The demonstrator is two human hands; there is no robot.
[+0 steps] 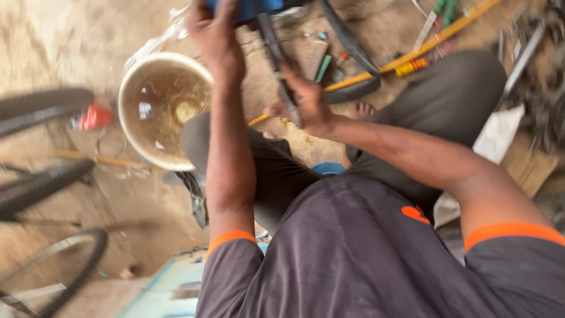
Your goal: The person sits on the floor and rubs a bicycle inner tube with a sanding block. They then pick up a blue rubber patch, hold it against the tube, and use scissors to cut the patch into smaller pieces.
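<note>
2 hands [259,65] on 1 black tube [276,56]; 1 basin [132,88], 3 tyres [44,106].

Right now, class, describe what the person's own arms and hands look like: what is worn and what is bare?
Both forearms are bare, and the left hand and right hand wear no gloves. The dark grey short sleeves end above the elbow with an orange band at each hem. No watch or rings show.

Even, soft daylight; no hard shadows, no glare. Motion blur smears the whole frame, strongest left of the left hand [215,35], where the tyres [41,182] streak. The basin [162,109] interior shows pale reflections. The shirt [353,253] nearest the camera is softly defocused.
</note>
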